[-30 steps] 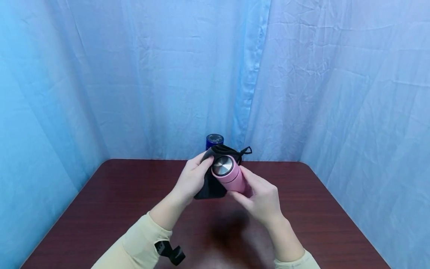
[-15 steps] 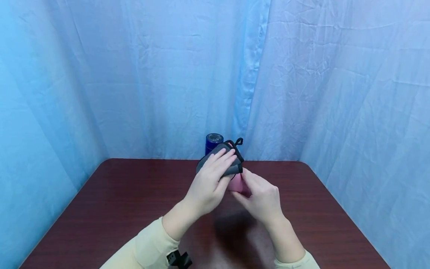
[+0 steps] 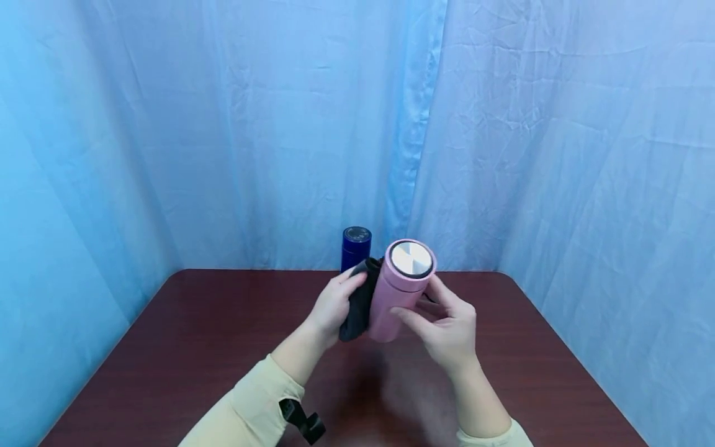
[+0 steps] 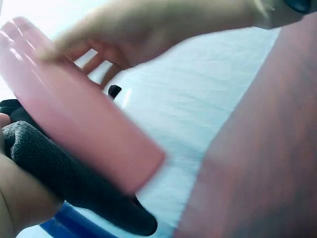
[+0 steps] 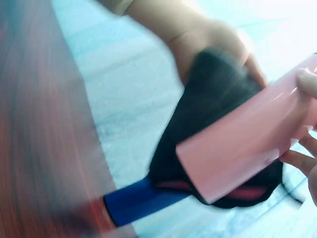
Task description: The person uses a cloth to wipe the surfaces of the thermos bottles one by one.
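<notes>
My right hand (image 3: 449, 332) grips a pink vacuum flask (image 3: 398, 292) with a shiny silver disc on its lid, thumb on the near side. It is tilted, its base above the table. My left hand (image 3: 329, 307) holds a folded dark grey cloth (image 3: 357, 304) against or close beside the flask's left side. The cloth looks fleecy in the left wrist view, where the flask's lower body (image 4: 109, 129) is blurred. In the right wrist view, the cloth (image 5: 213, 99) spreads behind the flask (image 5: 237, 144) and shows reddish trim; a thin dark cord hangs at its edge.
A dark blue flask (image 3: 355, 249) stands upright near the far edge of the dark red wooden table (image 3: 234, 323), partly behind the cloth. Pale blue curtains (image 3: 279, 136) enclose the table at the back and both sides.
My left hand has drawn the cloth off the pink flask's top to its left side, turning from lying over it to gripping the cloth. The flask has moved slightly right and shows more of its length.
</notes>
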`<state>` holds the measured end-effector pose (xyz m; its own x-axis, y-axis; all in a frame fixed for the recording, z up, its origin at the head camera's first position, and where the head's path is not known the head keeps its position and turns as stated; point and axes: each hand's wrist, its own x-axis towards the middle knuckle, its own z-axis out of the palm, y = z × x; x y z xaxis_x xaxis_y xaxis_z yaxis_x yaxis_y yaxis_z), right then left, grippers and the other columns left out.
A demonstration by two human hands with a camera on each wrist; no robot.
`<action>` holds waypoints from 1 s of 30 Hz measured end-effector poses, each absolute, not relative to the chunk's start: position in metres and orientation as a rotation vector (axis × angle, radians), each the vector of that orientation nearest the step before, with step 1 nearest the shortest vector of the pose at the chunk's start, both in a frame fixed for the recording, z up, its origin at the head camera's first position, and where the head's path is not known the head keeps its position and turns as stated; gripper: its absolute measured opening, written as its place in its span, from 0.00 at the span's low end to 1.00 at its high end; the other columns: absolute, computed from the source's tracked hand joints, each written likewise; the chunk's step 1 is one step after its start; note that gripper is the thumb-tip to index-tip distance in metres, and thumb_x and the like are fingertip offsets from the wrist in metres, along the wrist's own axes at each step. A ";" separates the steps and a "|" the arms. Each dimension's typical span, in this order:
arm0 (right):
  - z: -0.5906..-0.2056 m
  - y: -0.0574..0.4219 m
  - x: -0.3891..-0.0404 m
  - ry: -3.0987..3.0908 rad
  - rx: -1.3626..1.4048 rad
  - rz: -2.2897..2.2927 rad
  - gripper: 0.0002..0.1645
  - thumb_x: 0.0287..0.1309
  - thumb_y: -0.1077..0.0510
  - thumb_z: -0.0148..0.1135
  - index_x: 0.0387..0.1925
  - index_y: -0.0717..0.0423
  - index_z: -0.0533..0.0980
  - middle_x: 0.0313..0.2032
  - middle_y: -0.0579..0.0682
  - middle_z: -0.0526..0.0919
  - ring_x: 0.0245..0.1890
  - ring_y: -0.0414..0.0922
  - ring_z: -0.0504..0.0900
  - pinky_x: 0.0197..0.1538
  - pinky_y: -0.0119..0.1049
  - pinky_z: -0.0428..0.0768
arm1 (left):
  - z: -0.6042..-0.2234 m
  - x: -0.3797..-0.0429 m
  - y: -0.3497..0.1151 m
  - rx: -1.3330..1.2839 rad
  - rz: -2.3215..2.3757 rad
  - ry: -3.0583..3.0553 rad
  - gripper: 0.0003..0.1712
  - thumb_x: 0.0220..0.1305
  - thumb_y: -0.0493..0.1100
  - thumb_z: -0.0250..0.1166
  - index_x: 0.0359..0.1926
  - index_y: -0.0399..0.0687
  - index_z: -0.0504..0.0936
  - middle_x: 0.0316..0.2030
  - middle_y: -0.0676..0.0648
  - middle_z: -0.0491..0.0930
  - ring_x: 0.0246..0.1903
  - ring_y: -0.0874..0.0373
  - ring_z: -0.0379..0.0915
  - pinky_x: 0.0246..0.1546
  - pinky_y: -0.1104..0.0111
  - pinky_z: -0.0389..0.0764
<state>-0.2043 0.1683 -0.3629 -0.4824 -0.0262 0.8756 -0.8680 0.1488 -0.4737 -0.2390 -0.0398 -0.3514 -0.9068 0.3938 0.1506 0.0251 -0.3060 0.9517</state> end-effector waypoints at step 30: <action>-0.357 0.170 -0.201 -1.120 0.817 1.818 0.30 0.40 0.88 0.68 0.51 0.87 0.73 0.38 0.64 0.86 0.35 0.50 0.87 0.41 0.38 0.86 | -0.373 -0.233 -0.027 0.187 2.735 0.949 0.36 0.80 0.60 0.48 0.81 0.63 0.49 0.73 0.47 0.61 0.69 0.48 0.61 0.67 0.51 0.67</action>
<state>-0.2006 0.1702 -0.3571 -0.4446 0.3103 0.8403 -0.8900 -0.2588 -0.3753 -0.2326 -0.0273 -0.3734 -0.9631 0.2659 0.0423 -0.1826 -0.7604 0.6232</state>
